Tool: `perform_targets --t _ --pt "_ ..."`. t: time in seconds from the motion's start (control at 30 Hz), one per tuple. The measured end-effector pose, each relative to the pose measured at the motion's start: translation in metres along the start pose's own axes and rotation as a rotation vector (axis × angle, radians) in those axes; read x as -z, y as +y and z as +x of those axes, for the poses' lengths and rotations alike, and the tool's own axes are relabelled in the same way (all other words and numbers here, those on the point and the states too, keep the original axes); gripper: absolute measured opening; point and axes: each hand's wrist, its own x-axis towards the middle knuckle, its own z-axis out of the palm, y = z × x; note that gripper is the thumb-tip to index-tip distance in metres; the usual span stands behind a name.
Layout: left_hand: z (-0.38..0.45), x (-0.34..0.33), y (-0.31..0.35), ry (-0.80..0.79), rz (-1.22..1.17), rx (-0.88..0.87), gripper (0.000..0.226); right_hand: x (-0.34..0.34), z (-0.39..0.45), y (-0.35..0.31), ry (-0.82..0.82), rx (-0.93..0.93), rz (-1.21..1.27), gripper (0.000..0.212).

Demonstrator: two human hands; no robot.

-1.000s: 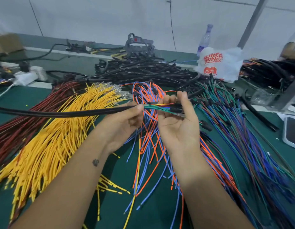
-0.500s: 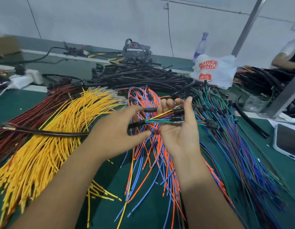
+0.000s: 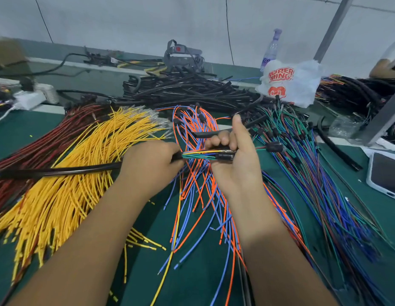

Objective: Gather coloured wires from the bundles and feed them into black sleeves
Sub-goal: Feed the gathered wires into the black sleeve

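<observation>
Left hand grips a black sleeve; right hand grips the coloured wires entering it. Wire bundles crowd the green table edge to edge.

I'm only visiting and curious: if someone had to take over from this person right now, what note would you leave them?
Left hand: grips the black sleeve, which runs off to the left over the yellow wires.
Right hand: holds the gathered wires by their black connector ends.
Done: this set of wires enters the sleeve mouth.
Left: how far they reach inside cannot be told; finish feeding, then start the next set. Spare sleeves are piled at the back, orange and blue wires lie under the hands.
</observation>
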Motion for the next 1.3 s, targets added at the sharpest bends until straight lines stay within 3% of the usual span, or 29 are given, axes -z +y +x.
perform_targets --t 0.17,0.37,0.47,0.67,0.77,0.9,1.03,1.3 --pt "-0.002 0.009 0.008 0.073 -0.008 -0.070 0.041 0.007 0.009 0.003 -0.029 0.116 -0.157 0.048" --pt "-0.003 -0.005 0.014 0.062 0.047 -0.081 0.021 0.003 0.006 0.020 -0.067 0.120 -0.492 0.038" --pt "-0.003 -0.011 0.015 0.040 0.065 -0.072 0.028 -0.001 0.004 0.032 -0.096 0.141 -0.551 0.030" --pt "-0.005 -0.008 0.012 0.025 0.024 0.014 0.021 -0.003 0.003 0.050 -0.147 0.214 -0.598 0.041" --pt "-0.005 -0.007 0.005 0.029 0.035 -0.036 0.042 0.000 0.002 0.052 -0.103 0.215 -0.651 0.031" --pt "0.002 -0.002 -0.001 -0.154 0.020 -0.021 0.030 0.005 0.002 0.035 -0.132 0.092 -0.482 0.033" --pt "0.011 0.013 -0.011 -0.306 0.043 0.026 0.028 -0.006 0.012 0.002 -0.078 0.012 -0.176 0.058" --pt "0.011 0.026 -0.001 -0.218 0.066 0.027 0.025 -0.040 0.009 0.017 0.193 0.277 -0.243 0.043"
